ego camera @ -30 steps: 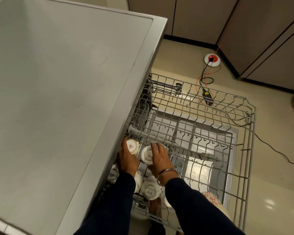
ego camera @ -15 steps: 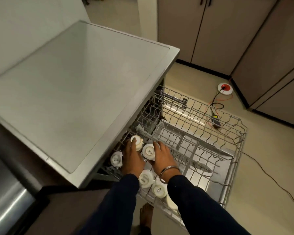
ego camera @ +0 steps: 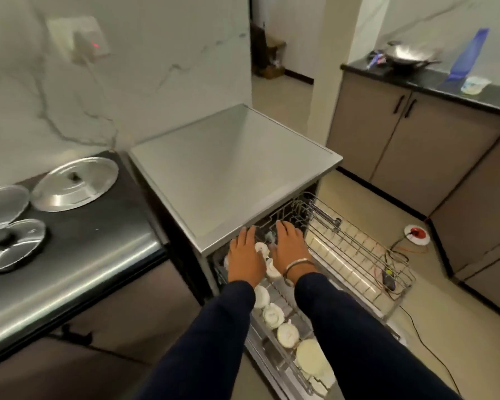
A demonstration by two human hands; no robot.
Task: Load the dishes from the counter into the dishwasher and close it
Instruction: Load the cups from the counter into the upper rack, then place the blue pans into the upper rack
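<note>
Two hands, left hand (ego camera: pixel 245 258) and right hand (ego camera: pixel 289 247), rest flat, grip released, over white cups (ego camera: pixel 272 315) in the pulled-out rack (ego camera: pixel 358 249); steel lids (ego camera: pixel 75 184) wait on the surface (ego camera: pixel 104 223) at left, dishwasher (ego camera: pixel 228 168) unclosed.

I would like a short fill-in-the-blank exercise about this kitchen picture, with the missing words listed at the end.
1. The white cups stand in the pulled-out ____ of the dishwasher.
2. A metal bangle is on the person's ____ wrist.
3. On the dark counter beside the dishwasher lie three steel ____.
4. The left hand and right hand are both over the ____.

Missing words: rack; right; lids; cups
</note>
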